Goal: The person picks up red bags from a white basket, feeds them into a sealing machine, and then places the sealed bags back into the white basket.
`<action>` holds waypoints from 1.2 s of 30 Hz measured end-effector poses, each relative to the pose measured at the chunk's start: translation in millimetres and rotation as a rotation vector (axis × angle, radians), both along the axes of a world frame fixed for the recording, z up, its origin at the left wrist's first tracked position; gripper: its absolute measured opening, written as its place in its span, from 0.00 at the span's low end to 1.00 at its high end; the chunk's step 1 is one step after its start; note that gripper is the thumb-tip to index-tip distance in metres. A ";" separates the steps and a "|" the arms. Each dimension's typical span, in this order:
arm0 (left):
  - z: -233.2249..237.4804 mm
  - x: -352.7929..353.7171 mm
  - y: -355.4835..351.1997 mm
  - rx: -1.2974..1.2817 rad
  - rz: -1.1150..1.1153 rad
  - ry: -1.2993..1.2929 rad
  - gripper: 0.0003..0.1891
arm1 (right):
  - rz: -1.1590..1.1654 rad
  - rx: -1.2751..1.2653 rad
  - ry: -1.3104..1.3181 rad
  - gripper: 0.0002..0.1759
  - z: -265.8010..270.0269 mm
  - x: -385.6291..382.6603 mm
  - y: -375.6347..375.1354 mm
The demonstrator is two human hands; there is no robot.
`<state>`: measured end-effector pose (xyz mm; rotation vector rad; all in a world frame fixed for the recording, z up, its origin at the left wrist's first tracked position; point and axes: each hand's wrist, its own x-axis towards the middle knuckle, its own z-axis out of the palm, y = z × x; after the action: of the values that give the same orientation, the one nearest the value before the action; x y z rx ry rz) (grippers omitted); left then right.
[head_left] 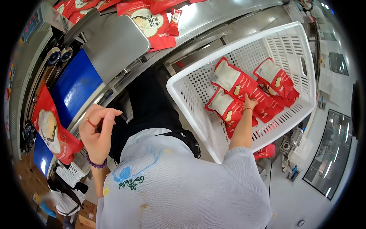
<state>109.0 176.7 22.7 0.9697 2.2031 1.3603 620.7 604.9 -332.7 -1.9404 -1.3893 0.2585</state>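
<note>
My right hand [249, 103] reaches down into a white plastic basket [198, 57], its fingers closed on the edge of a red pouch [237, 81] with a pale panel. More of these pouches lie around it, one nearer me [224, 108] and one to the right [275, 78]. My left hand [97, 131], wearing a ring and a purple bead bracelet, is raised beside the machine. Its fingers are loosely curled toward the thumb, with nothing visible in them. Left of it, a large red printed pouch [51, 128] stands over the blue belt.
A blue conveyor belt [76, 89] and a flat metal plate [116, 45] belong to the machine on the left. More red pouches [150, 24] and a small red packet [174, 22] rest on the steel table at the back. Cardboard boxes [87, 215] stand at the lower left.
</note>
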 end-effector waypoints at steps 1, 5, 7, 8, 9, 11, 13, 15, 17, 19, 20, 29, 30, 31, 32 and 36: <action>-0.3 2.6 2.1 -0.031 0.017 -0.062 0.06 | 0.139 -0.182 -0.024 0.28 21.5 -13.5 1.3; 2.4 8.3 5.3 -0.077 0.016 -0.136 0.04 | 0.591 -0.276 0.139 0.13 126.4 -117.8 -34.1; 3.9 8.4 17.2 -0.087 -0.081 -0.120 0.05 | 0.874 -0.464 0.242 0.09 223.5 -187.9 -73.4; 5.5 6.3 23.6 -0.085 -0.172 -0.094 0.09 | 1.029 -0.625 0.211 0.06 273.4 -217.2 -93.7; 9.5 8.8 12.5 -0.049 -0.146 -0.091 0.14 | 1.181 -0.625 0.213 0.04 294.2 -236.9 -108.1; 13.1 3.7 22.0 0.003 -0.326 -0.082 0.27 | 1.581 -0.655 0.197 0.07 348.1 -267.4 -139.1; 10.9 2.0 40.8 0.185 -0.518 0.028 0.40 | 2.212 -0.710 0.428 0.15 401.4 -307.5 -163.8; 0.3 12.8 50.2 0.345 -0.711 -0.206 0.50 | 2.565 -0.710 0.681 0.17 430.6 -343.5 -194.8; 0.6 28.3 45.7 0.324 -0.913 -0.587 0.36 | 2.715 -0.565 0.986 0.15 418.1 -364.0 -214.9; 11.0 28.1 17.2 0.468 -0.672 -0.615 0.22 | 2.571 -0.821 1.322 0.10 410.5 -378.2 -224.4; 15.3 27.8 4.2 0.498 -0.552 -0.634 0.18 | 2.449 -0.893 1.451 0.11 408.8 -381.8 -225.6; -2.4 6.3 -25.7 0.498 0.156 -0.410 0.17 | 1.428 -0.499 0.680 0.21 361.2 -388.5 -267.8; -2.7 3.5 -28.9 0.618 0.072 -0.571 0.16 | 1.390 -0.459 0.657 0.17 357.6 -393.0 -265.6; -2.4 -1.9 -32.5 0.732 -0.016 -0.730 0.16 | 1.350 -0.421 0.639 0.14 354.1 -398.7 -262.9; -2.6 -11.0 -36.2 0.730 -0.037 -0.733 0.11 | 1.358 -0.420 0.636 0.14 351.8 -404.1 -256.7; -29.9 -40.0 -17.0 0.578 0.225 -0.617 0.07 | 1.313 -0.425 0.862 0.15 346.4 -429.4 -230.0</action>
<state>69.0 159.7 -7.2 0.3662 1.5085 2.1192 191.3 375.0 13.7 -0.6287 -1.7762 1.8298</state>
